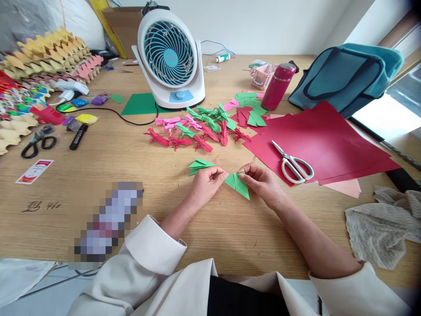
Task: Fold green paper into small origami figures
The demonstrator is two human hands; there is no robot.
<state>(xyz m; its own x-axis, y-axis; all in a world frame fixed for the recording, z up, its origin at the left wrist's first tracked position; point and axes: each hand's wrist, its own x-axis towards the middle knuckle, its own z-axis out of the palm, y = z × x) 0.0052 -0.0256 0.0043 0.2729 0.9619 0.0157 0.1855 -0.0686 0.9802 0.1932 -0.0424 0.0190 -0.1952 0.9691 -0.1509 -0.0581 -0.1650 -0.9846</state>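
Observation:
Between my two hands is a folded green paper triangle, creased down its middle, with one point toward me. My left hand pinches its left corner between thumb and fingertips. The upper right edge is pinched by my right hand. Just behind my left hand lies another folded green piece, partly covered by the fingers. Farther back, several small folded paper figures in red, pink and green are spread on the wooden table.
White-handled scissors rest on red paper sheets at right. Behind stand a fan, a red bottle and a teal bag. Black scissors lie left; a cloth is at the right edge.

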